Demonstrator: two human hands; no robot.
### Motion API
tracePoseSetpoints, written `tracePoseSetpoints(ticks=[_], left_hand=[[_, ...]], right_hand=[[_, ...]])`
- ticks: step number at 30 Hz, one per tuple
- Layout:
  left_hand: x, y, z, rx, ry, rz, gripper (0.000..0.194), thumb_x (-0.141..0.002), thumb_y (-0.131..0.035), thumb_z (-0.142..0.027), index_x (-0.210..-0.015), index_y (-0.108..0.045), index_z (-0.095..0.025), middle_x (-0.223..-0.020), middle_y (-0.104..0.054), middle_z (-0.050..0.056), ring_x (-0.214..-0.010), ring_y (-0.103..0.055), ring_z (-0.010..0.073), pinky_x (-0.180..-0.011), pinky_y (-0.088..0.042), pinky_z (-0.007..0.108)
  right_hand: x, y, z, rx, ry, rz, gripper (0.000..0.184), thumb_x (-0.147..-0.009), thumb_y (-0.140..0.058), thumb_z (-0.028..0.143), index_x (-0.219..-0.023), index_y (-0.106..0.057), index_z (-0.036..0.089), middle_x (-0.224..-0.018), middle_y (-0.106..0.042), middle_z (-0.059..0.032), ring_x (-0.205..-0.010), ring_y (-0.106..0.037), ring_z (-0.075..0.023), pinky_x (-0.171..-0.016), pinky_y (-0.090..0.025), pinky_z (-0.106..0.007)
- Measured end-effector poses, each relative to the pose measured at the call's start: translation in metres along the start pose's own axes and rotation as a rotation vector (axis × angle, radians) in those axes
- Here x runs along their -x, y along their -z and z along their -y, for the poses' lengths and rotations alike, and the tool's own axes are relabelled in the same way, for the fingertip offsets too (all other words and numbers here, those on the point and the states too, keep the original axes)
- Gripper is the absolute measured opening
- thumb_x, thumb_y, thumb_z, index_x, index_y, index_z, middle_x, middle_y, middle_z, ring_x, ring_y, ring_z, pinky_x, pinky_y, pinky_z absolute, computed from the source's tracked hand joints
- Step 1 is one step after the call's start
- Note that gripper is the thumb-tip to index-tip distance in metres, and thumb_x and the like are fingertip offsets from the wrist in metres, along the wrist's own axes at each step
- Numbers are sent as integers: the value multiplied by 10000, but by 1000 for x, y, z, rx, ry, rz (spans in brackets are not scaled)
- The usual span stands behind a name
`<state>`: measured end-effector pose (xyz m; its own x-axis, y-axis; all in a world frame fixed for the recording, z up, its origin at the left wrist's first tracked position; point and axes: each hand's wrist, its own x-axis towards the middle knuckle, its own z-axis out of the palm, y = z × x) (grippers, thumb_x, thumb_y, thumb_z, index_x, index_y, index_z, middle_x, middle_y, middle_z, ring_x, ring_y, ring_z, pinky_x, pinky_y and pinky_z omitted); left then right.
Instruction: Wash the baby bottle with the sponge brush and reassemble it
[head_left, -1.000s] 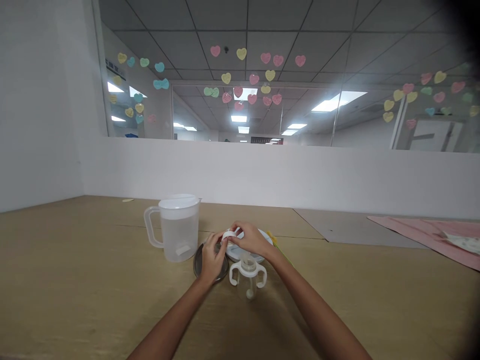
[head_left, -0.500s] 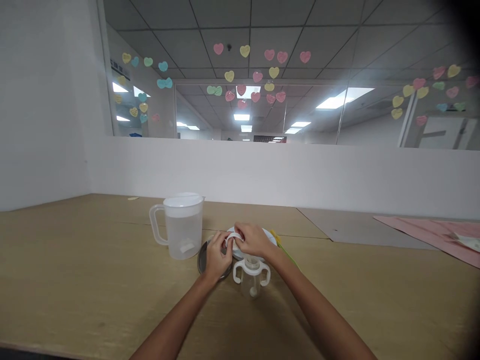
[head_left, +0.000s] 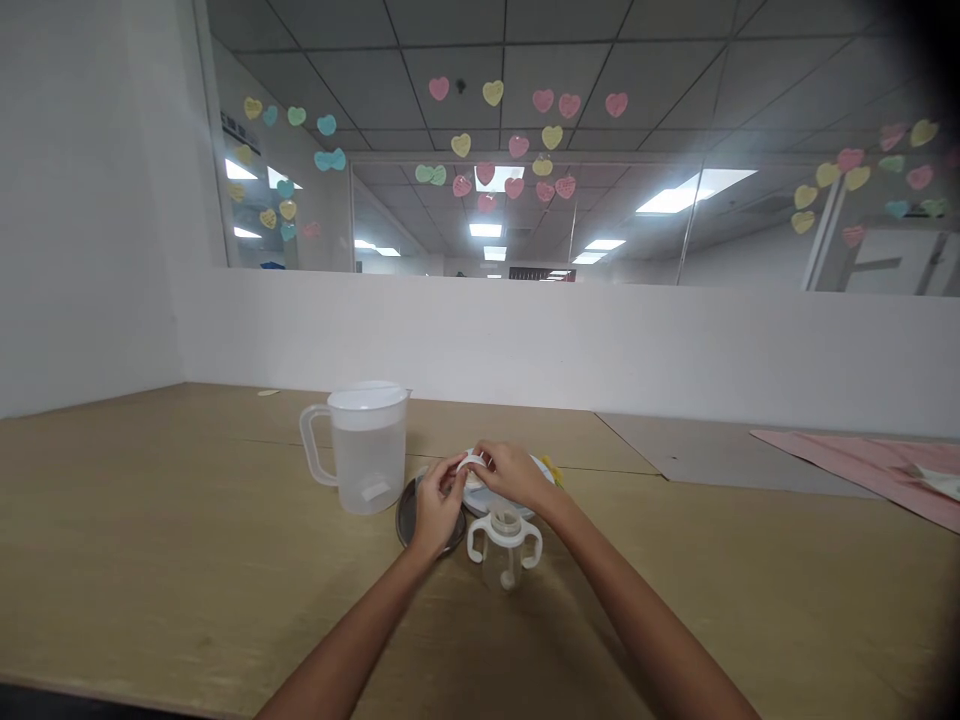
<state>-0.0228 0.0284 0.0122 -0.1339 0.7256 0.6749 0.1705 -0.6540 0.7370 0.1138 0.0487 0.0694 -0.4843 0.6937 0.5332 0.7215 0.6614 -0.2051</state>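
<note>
Between the fingertips of both hands is a white bottle collar ring (head_left: 472, 464), partly covered by the fingers. My left hand (head_left: 438, 508) pinches it from the left, over a dark round tray (head_left: 406, 517). From the right, my right hand (head_left: 508, 472) grips the same ring above a white plate (head_left: 541, 471). Just in front of the hands a clear baby bottle (head_left: 504, 548) stands upright, its mouth uncovered and a white two-handled holder around its neck. What lies on the plate is mostly hidden by my right hand.
Left of the hands stands a lidded translucent pitcher (head_left: 370, 455) with liquid in it. A yellow item (head_left: 553, 470) shows at the plate's right edge. Farther right lie a grey sheet (head_left: 697, 455) and a pink cloth (head_left: 840, 465). A white wall (head_left: 480, 335) bounds the table behind.
The ring has tilted and turned slightly in the fingers, and my right hand's fingers have shifted on it. The bottle and pitcher stay in place; the view has moved a little.
</note>
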Motion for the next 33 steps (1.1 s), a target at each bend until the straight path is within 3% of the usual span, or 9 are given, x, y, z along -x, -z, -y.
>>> tracePoseSetpoints(ticks=[7,14,21,27,33], left_hand=[[-1,2,1,-136,-106,-7,181,-796,-475,-283,-884,-575,-161,-840,-597,41,-786,-561,136,-715,-450,251],[-1,2,-2,-215,-136,3,146,-791,-484,-251,-867,-580,-172,-841,-603,33,-798,-561,135,-741,-443,260],[-18,5,-9,-95,-73,194,300,-791,-504,-328,-1060,-558,-205,-1011,-595,56,-880,-568,147,-783,-459,275],[-15,1,-7,-87,-39,217,325,-794,-497,-347,-1068,-543,-178,-1030,-597,67,-891,-570,152,-804,-454,281],[-3,-7,-1,-191,-106,287,297,-800,-487,-323,-1053,-553,-182,-996,-615,51,-886,-565,154,-823,-438,294]], right_hand=[[2,2,7,108,-9,-15,203,-771,-503,378,-828,-555,191,-663,-592,-8,-585,-498,-121,-513,-237,-216],[2,7,6,90,10,-16,163,-734,-544,310,-855,-558,203,-678,-602,-1,-609,-523,-125,-529,-277,-210],[1,22,-4,-131,-89,-73,164,-761,-528,317,-849,-574,187,-725,-623,-16,-654,-560,-124,-601,-381,-217],[15,6,-12,-352,-240,-161,163,-744,-531,314,-836,-555,182,-723,-622,-18,-670,-571,-130,-608,-424,-229],[41,-10,-14,-507,-316,-284,185,-763,-494,338,-851,-525,179,-720,-613,-6,-664,-576,-124,-604,-449,-228]])
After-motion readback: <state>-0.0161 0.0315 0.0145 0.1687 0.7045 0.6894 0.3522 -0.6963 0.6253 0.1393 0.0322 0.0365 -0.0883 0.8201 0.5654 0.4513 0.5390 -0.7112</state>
